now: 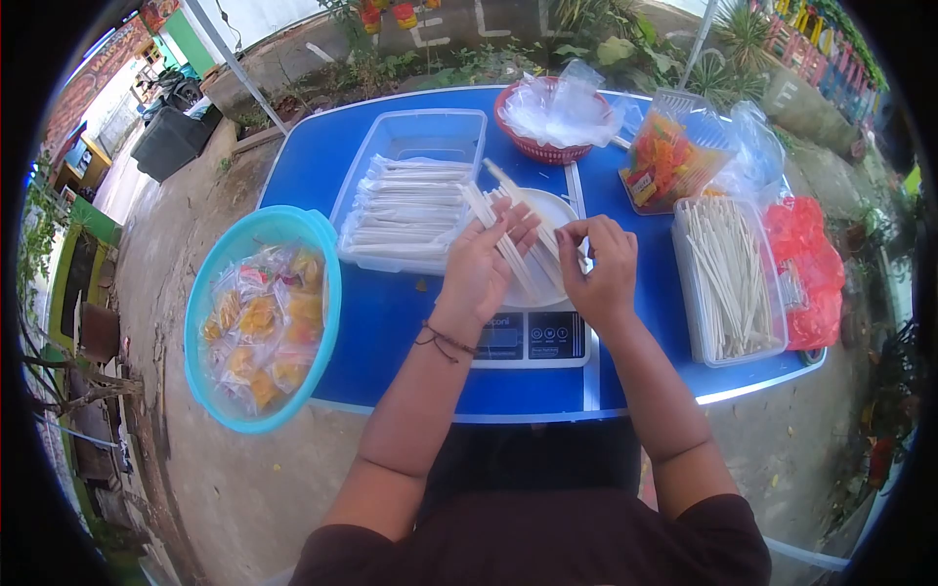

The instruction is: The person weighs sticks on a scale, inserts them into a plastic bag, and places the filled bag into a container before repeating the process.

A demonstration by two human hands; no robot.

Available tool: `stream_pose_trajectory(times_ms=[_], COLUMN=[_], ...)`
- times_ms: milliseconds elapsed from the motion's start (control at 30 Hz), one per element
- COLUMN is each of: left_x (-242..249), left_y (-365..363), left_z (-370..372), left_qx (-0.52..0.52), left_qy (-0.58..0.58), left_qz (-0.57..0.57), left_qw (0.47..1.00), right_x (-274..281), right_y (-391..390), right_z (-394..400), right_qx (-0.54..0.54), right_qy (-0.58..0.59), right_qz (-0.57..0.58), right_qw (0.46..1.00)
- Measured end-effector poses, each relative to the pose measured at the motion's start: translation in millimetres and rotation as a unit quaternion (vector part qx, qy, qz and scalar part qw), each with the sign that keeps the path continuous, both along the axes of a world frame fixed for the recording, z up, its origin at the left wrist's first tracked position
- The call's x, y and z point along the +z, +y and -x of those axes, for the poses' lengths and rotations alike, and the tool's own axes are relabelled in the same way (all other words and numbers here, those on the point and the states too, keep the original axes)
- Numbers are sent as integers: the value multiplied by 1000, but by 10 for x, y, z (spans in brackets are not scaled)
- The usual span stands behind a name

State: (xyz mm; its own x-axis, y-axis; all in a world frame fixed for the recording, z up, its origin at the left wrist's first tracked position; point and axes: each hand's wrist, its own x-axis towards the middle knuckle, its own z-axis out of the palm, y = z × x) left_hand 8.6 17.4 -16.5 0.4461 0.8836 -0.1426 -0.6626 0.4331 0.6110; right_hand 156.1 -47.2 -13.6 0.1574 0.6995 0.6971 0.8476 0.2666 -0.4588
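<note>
My left hand (pixel 481 262), palm turned up, holds a few long pale sticks (pixel 509 252) between thumb and fingers. My right hand (pixel 601 269) is closed in a pinch close beside them; what its fingertips hold, if anything, I cannot make out. Both hands are above a round white plate (pixel 549 207), where more pale sticks show partly behind my fingers. The plate rests on a white kitchen scale (pixel 542 363) with a dark display and buttons. To the right, a clear plastic box (pixel 775 344) is full of loose pale sticks (pixel 725 278).
Left of the plate, a clear tub (pixel 430 125) contains bagged sticks. A turquoise basin (pixel 200 366) holds snack packets. Behind stand a red basket (pixel 552 153) of clear bags and a container of orange packets (pixel 664 161). A red plastic bag (pixel 809 259) lies at the blue table's (pixel 391 361) right end.
</note>
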Motion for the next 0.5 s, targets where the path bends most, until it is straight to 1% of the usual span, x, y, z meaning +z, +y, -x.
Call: stream_pose_trajectory(times_ms=[67,100,200,300,400,500], left_x=[25,36,25,56,-12,27], left_y=[-26,-32,-13,-4,-13,-41], left_z=[2,0,-12,10,-15,-17], left_qx=[-28,-42,-39,-29,-7,-24], left_qy=[-26,-38,-33,-77,1,-4], left_qz=[2,3,-7,21,-37,-17], left_qw=[999,998,999,996,999,1000], right_x=[36,42,46,42,46,44], right_y=[-28,-32,-38,-57,-71,-86], right_z=[29,42,80,112,154,180], right_qx=[52,60,80,88,98,105], right_qy=[-13,-30,-63,-65,-60,-46], right_qz=[-10,-14,-15,-2,-5,-2], right_qw=[999,998,995,994,993,993])
